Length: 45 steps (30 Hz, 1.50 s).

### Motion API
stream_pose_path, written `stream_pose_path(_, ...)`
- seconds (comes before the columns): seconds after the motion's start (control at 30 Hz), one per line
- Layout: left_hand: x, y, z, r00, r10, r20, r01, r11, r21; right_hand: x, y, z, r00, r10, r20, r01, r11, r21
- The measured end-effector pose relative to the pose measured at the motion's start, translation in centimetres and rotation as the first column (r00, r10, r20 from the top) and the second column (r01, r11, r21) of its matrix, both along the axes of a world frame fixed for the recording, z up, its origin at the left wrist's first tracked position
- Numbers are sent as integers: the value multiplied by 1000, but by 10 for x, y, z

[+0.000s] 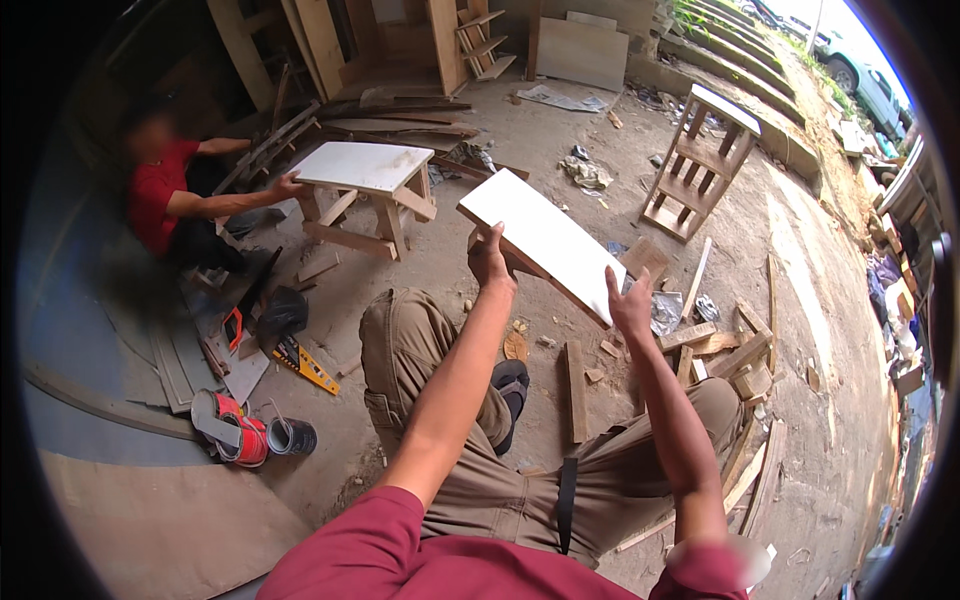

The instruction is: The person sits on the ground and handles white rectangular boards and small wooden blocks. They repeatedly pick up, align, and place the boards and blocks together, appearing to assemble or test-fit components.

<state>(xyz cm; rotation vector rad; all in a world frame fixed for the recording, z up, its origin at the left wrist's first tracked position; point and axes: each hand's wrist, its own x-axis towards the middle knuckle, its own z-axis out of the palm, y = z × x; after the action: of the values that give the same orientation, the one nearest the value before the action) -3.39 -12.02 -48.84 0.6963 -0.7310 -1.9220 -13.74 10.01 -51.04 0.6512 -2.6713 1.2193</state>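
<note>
Between my hands is a white-topped wooden board [545,235] with a brown edge, tilted down toward the right. My left hand [490,258] grips its near left edge, thumb up on the rim. At the lower right end my right hand [631,300] holds the corner, thumb raised beside the white face. Whatever is under the board is mostly hidden. Left of it stands a low white-topped wooden stool [365,166], touched by the hand of a co-worker [165,190] in a red shirt. A taller white-topped wooden stand [705,155] with crosspieces stands at the far right.
Wood offcuts [740,350] lie by my right knee, and a plank [577,390] between my legs. On the left are a handsaw [234,328], a yellow tool [310,368], a red paint can [245,440] and a dark can [291,436]. Concrete steps [740,60] rise behind.
</note>
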Motion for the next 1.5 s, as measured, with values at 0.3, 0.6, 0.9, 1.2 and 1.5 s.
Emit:
stream_pose_path(0.3,-44,47,-3,930,-310,-196,279,945,-170,-17,54,-20,616,17,788,437,825,-359)
stream_pose_path(0.6,-76,74,-96,925,-324,197,365,901,-235,-48,134,-45,695,-460,553,633,756,-166)
stream_pose_path(0.9,-86,55,-190,785,-133,605,515,683,-518,-49,201,-64,767,-503,397,597,786,-158)
stream_pose_path(1.2,-77,34,-201,770,-209,602,621,457,-636,-74,156,-57,849,-303,433,425,878,-219)
stream_pose_path(1.5,-49,31,-183,733,-308,607,651,578,-492,-90,142,-71,848,-336,411,419,899,-130)
